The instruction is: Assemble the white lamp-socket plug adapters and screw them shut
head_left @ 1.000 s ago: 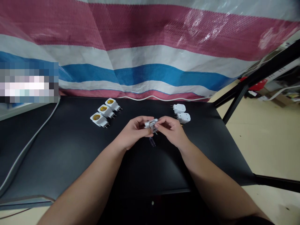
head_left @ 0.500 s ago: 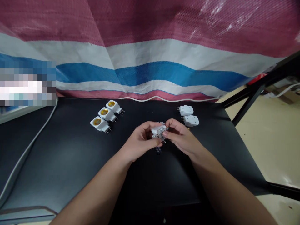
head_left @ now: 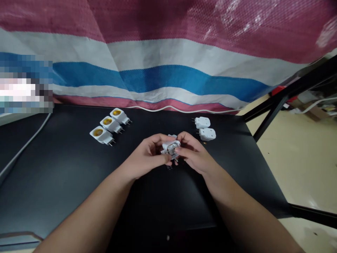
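I'm clamping the fingers of my left hand (head_left: 144, 156) and right hand (head_left: 194, 151) on a white plug (head_left: 170, 145); I'm seeing it over the black table (head_left: 65, 168), between three sockets (head_left: 112, 125) and two other plugs (head_left: 207, 134).

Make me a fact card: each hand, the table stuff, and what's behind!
Left hand: holding a white plug housing
Right hand: holding the same housing
Table: black
Left of the hands: three white plug-in lamp holders, gold inside, prongs rightward
Right side: two white plug-in units, prongs leftward
Behind: red, white and blue striped sheet
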`<state>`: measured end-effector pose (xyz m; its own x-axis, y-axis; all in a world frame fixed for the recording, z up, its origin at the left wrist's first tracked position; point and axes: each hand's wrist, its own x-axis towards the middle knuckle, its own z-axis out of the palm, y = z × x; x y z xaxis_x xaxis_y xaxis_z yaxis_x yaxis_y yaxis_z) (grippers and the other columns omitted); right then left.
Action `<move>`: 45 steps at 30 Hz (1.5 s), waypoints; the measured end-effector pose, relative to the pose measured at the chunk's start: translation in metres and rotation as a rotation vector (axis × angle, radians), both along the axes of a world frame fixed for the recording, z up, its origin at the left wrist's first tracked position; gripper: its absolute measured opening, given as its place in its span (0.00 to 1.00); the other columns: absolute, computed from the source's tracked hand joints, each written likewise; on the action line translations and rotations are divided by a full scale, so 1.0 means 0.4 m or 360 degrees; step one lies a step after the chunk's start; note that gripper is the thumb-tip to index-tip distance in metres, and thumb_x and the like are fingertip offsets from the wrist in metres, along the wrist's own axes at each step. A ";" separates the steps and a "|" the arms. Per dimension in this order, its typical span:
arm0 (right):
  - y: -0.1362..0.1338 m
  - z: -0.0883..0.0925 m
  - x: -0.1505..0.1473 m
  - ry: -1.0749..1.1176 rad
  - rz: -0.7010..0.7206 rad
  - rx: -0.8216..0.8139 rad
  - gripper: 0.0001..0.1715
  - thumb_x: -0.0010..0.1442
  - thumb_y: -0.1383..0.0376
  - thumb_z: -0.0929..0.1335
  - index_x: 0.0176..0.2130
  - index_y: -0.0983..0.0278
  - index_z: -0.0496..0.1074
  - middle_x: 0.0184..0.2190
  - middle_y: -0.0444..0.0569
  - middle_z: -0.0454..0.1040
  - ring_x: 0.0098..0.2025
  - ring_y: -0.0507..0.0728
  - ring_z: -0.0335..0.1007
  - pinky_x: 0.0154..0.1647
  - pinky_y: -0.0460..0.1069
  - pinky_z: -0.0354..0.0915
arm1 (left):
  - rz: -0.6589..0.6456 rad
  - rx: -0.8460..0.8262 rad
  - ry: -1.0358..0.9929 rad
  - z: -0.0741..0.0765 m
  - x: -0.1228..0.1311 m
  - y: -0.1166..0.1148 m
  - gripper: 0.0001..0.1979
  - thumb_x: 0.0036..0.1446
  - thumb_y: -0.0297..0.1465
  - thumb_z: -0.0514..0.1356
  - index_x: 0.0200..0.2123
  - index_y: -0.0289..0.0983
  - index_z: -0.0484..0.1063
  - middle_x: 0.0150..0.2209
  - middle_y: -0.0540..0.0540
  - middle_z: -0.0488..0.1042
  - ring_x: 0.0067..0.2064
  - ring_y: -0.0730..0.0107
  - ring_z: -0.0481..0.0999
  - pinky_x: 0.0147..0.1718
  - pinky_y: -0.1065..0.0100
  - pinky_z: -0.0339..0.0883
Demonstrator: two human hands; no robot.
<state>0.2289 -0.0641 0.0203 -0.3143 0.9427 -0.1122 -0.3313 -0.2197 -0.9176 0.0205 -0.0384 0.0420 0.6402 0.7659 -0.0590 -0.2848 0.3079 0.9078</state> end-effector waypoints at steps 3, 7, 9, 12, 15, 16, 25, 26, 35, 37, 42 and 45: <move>-0.001 -0.006 -0.003 -0.0005 -0.0005 0.0043 0.24 0.60 0.55 0.81 0.40 0.58 0.67 0.38 0.42 0.72 0.34 0.52 0.74 0.30 0.49 0.78 | -0.0033 0.0002 0.0021 0.001 -0.005 0.002 0.21 0.59 0.24 0.73 0.55 0.36 0.80 0.43 0.43 0.85 0.39 0.65 0.88 0.36 0.70 0.81; -0.003 -0.008 -0.008 0.0001 0.0015 0.0002 0.24 0.62 0.54 0.80 0.41 0.57 0.65 0.40 0.43 0.73 0.35 0.53 0.76 0.28 0.49 0.78 | -0.0027 -0.0034 0.0036 -0.005 -0.005 0.002 0.21 0.59 0.25 0.74 0.55 0.36 0.79 0.43 0.42 0.85 0.37 0.63 0.89 0.35 0.69 0.81; -0.005 -0.007 -0.011 0.0010 0.0036 -0.0021 0.24 0.62 0.54 0.80 0.42 0.56 0.64 0.39 0.42 0.74 0.33 0.53 0.76 0.24 0.47 0.76 | -0.0028 -0.0035 0.0014 -0.007 -0.002 0.002 0.21 0.59 0.26 0.73 0.55 0.36 0.79 0.43 0.42 0.85 0.36 0.63 0.89 0.35 0.69 0.81; -0.007 -0.004 -0.017 0.0030 0.0014 -0.0022 0.24 0.63 0.55 0.79 0.43 0.56 0.63 0.36 0.40 0.74 0.28 0.52 0.75 0.19 0.45 0.71 | -0.0001 -0.0020 0.0023 -0.008 0.001 0.001 0.20 0.59 0.27 0.74 0.54 0.35 0.79 0.42 0.42 0.85 0.37 0.64 0.88 0.34 0.71 0.81; -0.006 -0.001 -0.021 0.0004 -0.0017 -0.0010 0.24 0.62 0.55 0.79 0.42 0.56 0.62 0.35 0.39 0.73 0.27 0.50 0.74 0.18 0.44 0.70 | 0.0040 -0.0020 0.0062 -0.009 0.002 0.001 0.20 0.58 0.27 0.74 0.53 0.36 0.80 0.40 0.44 0.84 0.36 0.66 0.87 0.32 0.72 0.79; -0.005 0.000 -0.022 -0.0018 -0.0015 -0.0007 0.24 0.62 0.55 0.79 0.42 0.56 0.62 0.34 0.39 0.73 0.26 0.50 0.73 0.19 0.44 0.70 | 0.0049 -0.0026 0.0068 -0.009 0.002 0.001 0.20 0.57 0.27 0.74 0.53 0.36 0.80 0.39 0.44 0.84 0.36 0.67 0.87 0.32 0.73 0.78; -0.005 0.006 -0.017 -0.0117 -0.0065 0.0030 0.25 0.60 0.55 0.80 0.42 0.56 0.63 0.35 0.39 0.71 0.28 0.50 0.71 0.17 0.42 0.63 | 0.0173 -0.0114 0.0092 -0.008 0.014 0.001 0.18 0.54 0.28 0.77 0.48 0.36 0.82 0.38 0.47 0.83 0.34 0.71 0.84 0.28 0.76 0.73; -0.005 0.007 -0.015 -0.0091 -0.0048 0.0038 0.26 0.60 0.54 0.80 0.43 0.56 0.63 0.36 0.39 0.72 0.29 0.50 0.72 0.18 0.42 0.64 | 0.0175 -0.0115 0.0074 -0.007 0.015 0.001 0.18 0.54 0.28 0.77 0.48 0.36 0.82 0.37 0.47 0.83 0.34 0.71 0.84 0.28 0.76 0.73; 0.006 -0.014 -0.011 -0.0093 -0.0030 0.0142 0.28 0.54 0.58 0.83 0.43 0.57 0.67 0.41 0.41 0.74 0.39 0.52 0.77 0.42 0.52 0.80 | 0.0438 -0.0208 0.0031 -0.013 0.005 0.026 0.17 0.50 0.26 0.77 0.44 0.36 0.82 0.37 0.47 0.83 0.30 0.76 0.78 0.25 0.76 0.69; 0.007 -0.023 -0.013 -0.0146 -0.0061 0.0162 0.25 0.56 0.58 0.82 0.42 0.58 0.68 0.40 0.41 0.74 0.38 0.52 0.77 0.42 0.52 0.79 | 0.0493 -0.0242 0.0050 -0.012 0.004 0.030 0.18 0.48 0.26 0.77 0.44 0.36 0.82 0.36 0.48 0.83 0.29 0.77 0.76 0.25 0.76 0.68; 0.008 -0.034 -0.011 -0.0287 -0.0120 0.0320 0.20 0.59 0.57 0.81 0.41 0.58 0.70 0.34 0.41 0.74 0.34 0.52 0.76 0.40 0.52 0.76 | 0.0562 -0.0255 0.0073 -0.011 0.008 0.031 0.19 0.45 0.25 0.78 0.43 0.36 0.82 0.36 0.49 0.83 0.29 0.77 0.75 0.25 0.76 0.68; 0.007 -0.032 -0.009 -0.0444 -0.0266 0.0496 0.19 0.60 0.56 0.80 0.42 0.58 0.72 0.35 0.42 0.75 0.35 0.53 0.74 0.41 0.53 0.74 | 0.0563 -0.0226 0.0101 -0.014 0.010 0.031 0.19 0.46 0.26 0.78 0.43 0.36 0.82 0.37 0.48 0.83 0.30 0.76 0.76 0.25 0.76 0.68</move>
<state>0.2252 -0.0614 0.0075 -0.1529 0.9802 0.1261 -0.0692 0.1167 -0.9907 0.0246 -0.0260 0.0365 0.3293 0.9203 -0.2114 -0.3410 0.3247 0.8822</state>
